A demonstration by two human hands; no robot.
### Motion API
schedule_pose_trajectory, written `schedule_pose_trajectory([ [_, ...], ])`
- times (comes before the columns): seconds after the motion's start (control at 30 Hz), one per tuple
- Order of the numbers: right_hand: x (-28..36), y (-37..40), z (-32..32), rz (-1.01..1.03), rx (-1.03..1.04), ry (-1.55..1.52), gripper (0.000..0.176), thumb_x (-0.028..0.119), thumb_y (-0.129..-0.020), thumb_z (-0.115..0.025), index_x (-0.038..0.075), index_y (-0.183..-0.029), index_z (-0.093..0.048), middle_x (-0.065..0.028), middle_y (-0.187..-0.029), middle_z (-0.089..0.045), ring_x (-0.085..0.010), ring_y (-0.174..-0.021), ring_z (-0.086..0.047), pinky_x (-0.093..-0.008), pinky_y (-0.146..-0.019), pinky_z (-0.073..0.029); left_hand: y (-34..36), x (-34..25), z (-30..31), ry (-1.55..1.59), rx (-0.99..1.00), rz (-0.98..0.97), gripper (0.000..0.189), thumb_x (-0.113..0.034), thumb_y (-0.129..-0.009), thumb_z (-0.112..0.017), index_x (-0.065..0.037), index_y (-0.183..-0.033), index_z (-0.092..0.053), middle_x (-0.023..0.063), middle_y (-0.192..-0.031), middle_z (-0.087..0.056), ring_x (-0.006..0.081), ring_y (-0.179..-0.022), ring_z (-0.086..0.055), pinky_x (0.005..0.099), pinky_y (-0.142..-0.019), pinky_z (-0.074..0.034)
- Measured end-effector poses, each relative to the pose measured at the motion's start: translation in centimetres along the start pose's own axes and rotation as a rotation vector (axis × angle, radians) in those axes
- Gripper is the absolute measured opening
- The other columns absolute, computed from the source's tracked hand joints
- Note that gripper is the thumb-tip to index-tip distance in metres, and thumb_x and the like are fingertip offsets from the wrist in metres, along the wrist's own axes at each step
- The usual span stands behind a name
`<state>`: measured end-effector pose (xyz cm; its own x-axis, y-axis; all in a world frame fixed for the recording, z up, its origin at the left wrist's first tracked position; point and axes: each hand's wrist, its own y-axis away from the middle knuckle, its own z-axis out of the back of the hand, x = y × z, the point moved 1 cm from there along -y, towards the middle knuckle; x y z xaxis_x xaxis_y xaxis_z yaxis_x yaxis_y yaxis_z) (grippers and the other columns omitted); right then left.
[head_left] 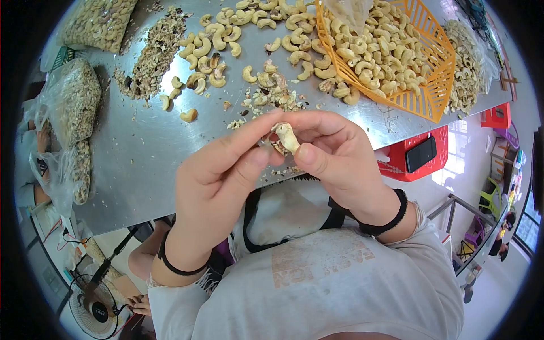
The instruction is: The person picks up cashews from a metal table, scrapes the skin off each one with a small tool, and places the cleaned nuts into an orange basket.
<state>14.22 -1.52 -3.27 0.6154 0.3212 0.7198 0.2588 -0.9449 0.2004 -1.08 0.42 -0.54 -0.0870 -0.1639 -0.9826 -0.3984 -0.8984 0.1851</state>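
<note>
Just past the near edge of the steel table, both hands meet at a pale cashew (286,137) with brown skin on part of it. My right hand (340,156) grips the nut, its thumb pressed against the lower end. My left hand (218,167) is closed beside it, thumb and forefinger close together at the nut's left side. A small greyish bit shows between those fingertips, too blurred to name. Beyond the fingers lies a small heap of broken pieces and skin (275,93). Several loose cashews (218,39) are spread farther back.
An orange plastic basket (436,85) full of cashews stands at the right, with a bag of nuts (462,68) behind it. Skin scraps (153,56) and filled plastic bags (73,102) lie left. A phone (421,154) rests on a red stool (396,164). A fan (93,309) stands lower left.
</note>
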Motion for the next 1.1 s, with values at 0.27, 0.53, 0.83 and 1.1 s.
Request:
schedule_pose_trajectory([
  [0.27, 0.1, 0.0, -0.06, 0.091, -0.06, 0.208, 0.036, 0.011, -0.073, -0.063, -0.001, -0.106, -0.051, -0.0036, -0.093, -0.056, -0.0096, -0.084, -0.049, -0.0232, -0.074, -0.04, -0.74, 0.63, -0.14, -0.632, -0.064, -0.53, 0.036, 0.002, -0.074, -0.053, -0.006, -0.11, -0.053, 0.0084, -0.078, -0.059, 0.0143, -0.062, -0.054, 0.0229, -0.055, -0.042],
  [0.53, -0.22, -0.24, 0.08, 0.19, -0.062, 0.364, 0.034, 0.01, -0.071, -0.065, 0.001, -0.102, -0.054, -0.0037, -0.088, -0.056, -0.0087, -0.076, -0.049, -0.0218, -0.07, -0.039, -0.14, 0.22, 0.54, 0.052, -0.014, 0.032, 0.028, -0.007, -0.083, -0.047, -0.005, -0.111, -0.051, -0.0017, -0.074, -0.054, 0.0022, -0.054, -0.037, 0.0156, -0.045, -0.031],
  [0.83, 0.54, -0.31, -0.17, 0.428, -0.039, 0.856, 0.035, 0.006, -0.065, -0.065, 0.009, -0.099, -0.058, -0.0041, -0.079, -0.056, -0.0133, -0.064, -0.05, -0.0233, -0.064, -0.041, -0.26, 0.3, -0.05, 0.19, -0.03, 0.097, 0.02, -0.006, -0.081, -0.052, 0.001, -0.1, -0.049, 0.002, -0.08, -0.055, 0.0042, -0.072, -0.051, 0.0158, -0.06, -0.039],
  [1.1, 0.26, -0.16, 0.09, 0.247, -0.016, 0.452, 0.024, 0.008, -0.072, -0.062, 0.001, -0.094, -0.056, -0.0037, -0.084, -0.057, -0.0097, -0.07, -0.051, -0.0218, -0.065, -0.042, -0.5, -0.07, -0.25, 0.175, -0.057, 0.113, 0.02, -0.017, -0.079, -0.055, -0.003, -0.093, -0.053, -0.0022, -0.064, -0.051, 0.0004, -0.049, -0.036, 0.0141, -0.042, -0.024],
])
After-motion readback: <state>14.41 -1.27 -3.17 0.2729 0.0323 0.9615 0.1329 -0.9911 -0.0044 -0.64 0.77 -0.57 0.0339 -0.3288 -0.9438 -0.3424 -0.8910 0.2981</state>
